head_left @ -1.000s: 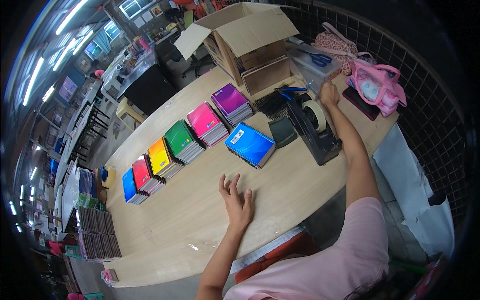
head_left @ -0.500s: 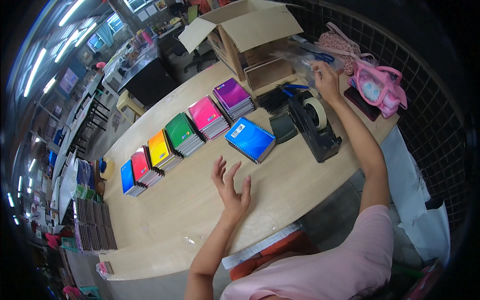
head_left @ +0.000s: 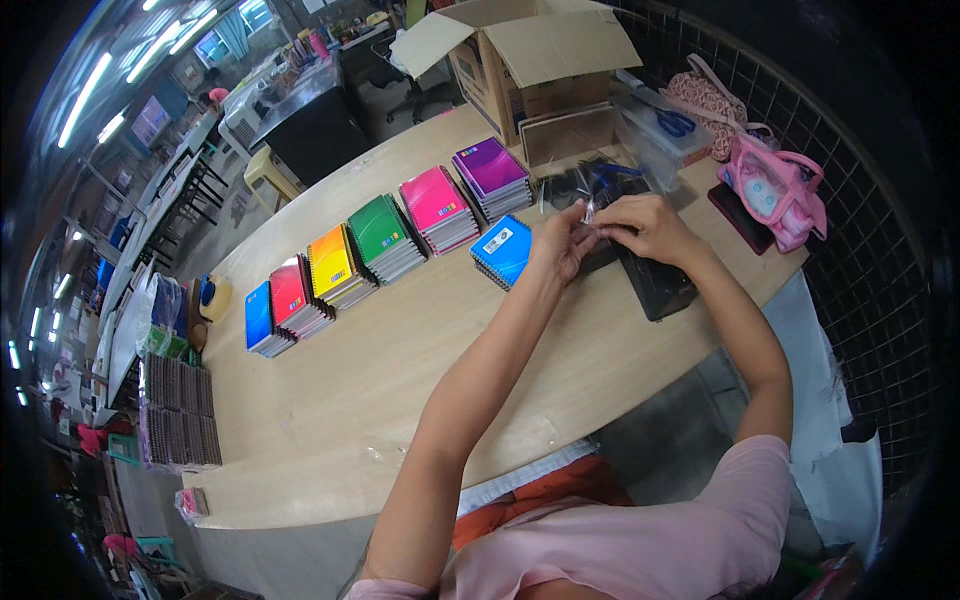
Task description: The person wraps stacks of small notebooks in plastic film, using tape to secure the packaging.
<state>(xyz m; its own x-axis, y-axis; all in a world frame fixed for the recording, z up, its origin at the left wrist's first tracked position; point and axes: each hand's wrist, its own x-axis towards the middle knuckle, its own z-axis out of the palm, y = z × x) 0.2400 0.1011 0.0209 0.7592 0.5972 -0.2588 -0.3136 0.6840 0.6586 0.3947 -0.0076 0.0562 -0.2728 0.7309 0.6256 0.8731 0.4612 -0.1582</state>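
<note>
Both hands meet over the right side of the table, pinching a clear plastic bag [head_left: 588,207]. My left hand [head_left: 560,247] grips its near edge with fingers closed, and my right hand [head_left: 652,228] pinches it from the right. Just left of my left hand lies a blue spiral notebook [head_left: 500,252] with a white label, partly covered by that hand. Below my right hand stands a black tape dispenser [head_left: 658,288], its tape roll hidden. Blue-handled pliers [head_left: 612,172] show blurrily beyond the bag, near dark binding wires.
Notebook stacks line the table: blue [head_left: 262,318], red [head_left: 296,295], yellow [head_left: 338,262], green [head_left: 382,240], pink [head_left: 436,208], purple [head_left: 490,172]. An open cardboard box [head_left: 560,50] stands behind. Scissors [head_left: 675,122] lie in a clear bin; a pink bag [head_left: 775,190] sits at right.
My right hand has come back from the bin toward me with the clear plastic. My left hand has moved up and right from the bare table and now grips the plastic too.
</note>
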